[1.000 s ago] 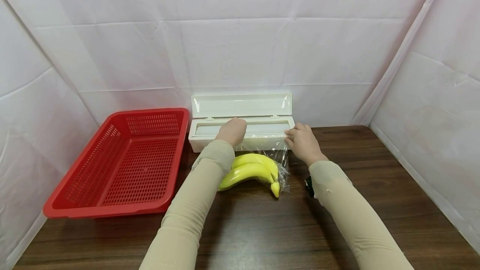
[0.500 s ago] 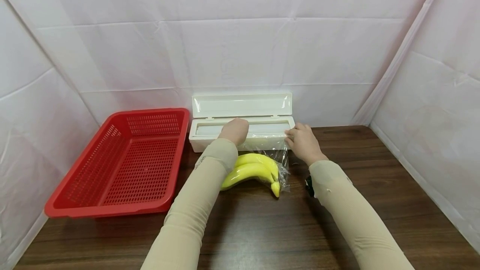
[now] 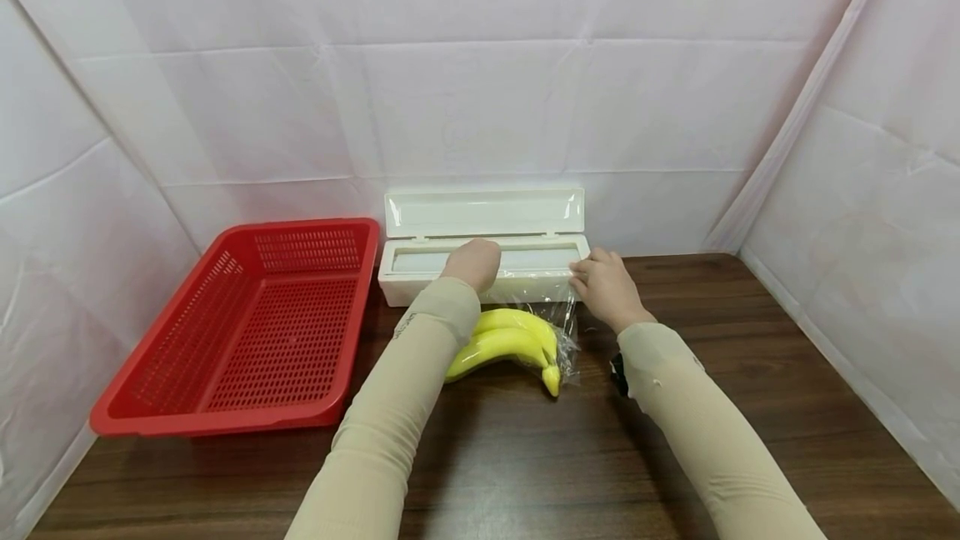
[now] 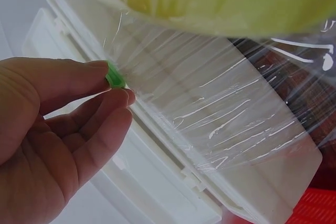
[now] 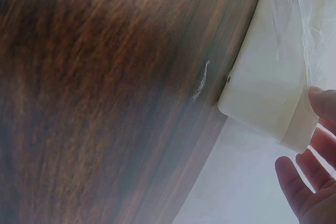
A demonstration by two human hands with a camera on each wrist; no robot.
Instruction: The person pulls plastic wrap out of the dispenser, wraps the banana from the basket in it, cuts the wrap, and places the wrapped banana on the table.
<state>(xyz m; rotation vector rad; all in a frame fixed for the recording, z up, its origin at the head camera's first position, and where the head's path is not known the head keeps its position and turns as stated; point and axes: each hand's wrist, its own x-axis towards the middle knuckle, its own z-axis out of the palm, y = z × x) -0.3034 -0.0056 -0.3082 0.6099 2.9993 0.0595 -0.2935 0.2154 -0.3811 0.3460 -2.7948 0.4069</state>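
From where I'm standing, the left hand (image 3: 475, 263) is pinching a green tab (image 4: 115, 76) between thumb and fingertips at the white box (image 3: 405, 288)'s front edge. The right hand (image 3: 609, 290) is gripping the box's 4 o'clock corner, other fingers sitting kinda spread. Clear film (image 3: 566, 319) is stretching over to the bananas (image 3: 506, 344), which are lying at the box's 6 o'clock. Red basket (image 3: 225, 422)'s sitting around 8.
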